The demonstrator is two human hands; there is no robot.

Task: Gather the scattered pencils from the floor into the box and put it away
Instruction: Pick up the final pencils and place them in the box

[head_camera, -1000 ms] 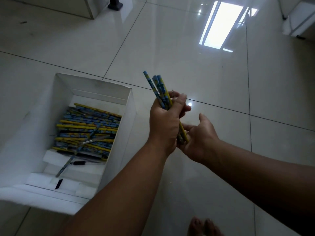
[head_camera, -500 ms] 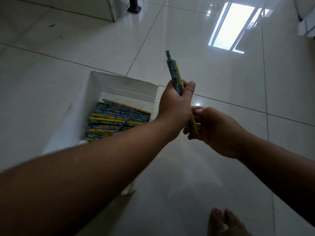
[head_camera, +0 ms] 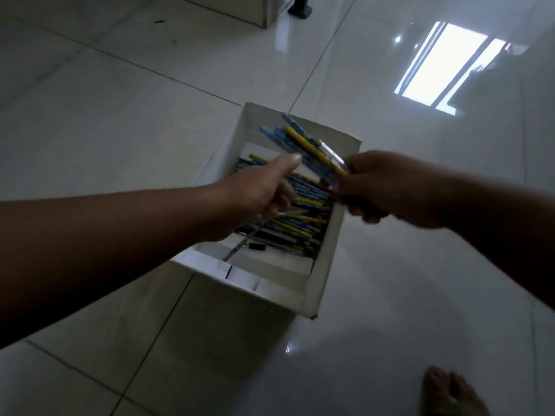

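Observation:
A white cardboard box (head_camera: 326, 265) stands open on the tiled floor, with a layer of several blue-and-yellow pencils (head_camera: 306, 202) lying across its bottom. Both my hands are above it. My right hand (head_camera: 387, 190) grips the near end of a bundle of pencils (head_camera: 303, 142), which slants up and away over the box's far wall. My left hand (head_camera: 264, 190) reaches in from the left, thumb laid on the bundle's lower side and fingers curled below it. Part of the box floor is hidden by my hands.
Glossy white floor tiles surround the box. My bare foot (head_camera: 450, 391) is at the bottom right. A white cabinet base (head_camera: 240, 10) and a dark furniture leg (head_camera: 300, 9) stand at the far edge. A bright window reflection (head_camera: 444, 64) lies to the right.
The bundle was upright in my left hand beside the box. Both hands have carried it over the box and tipped it down, and my right hand has closed on its near end.

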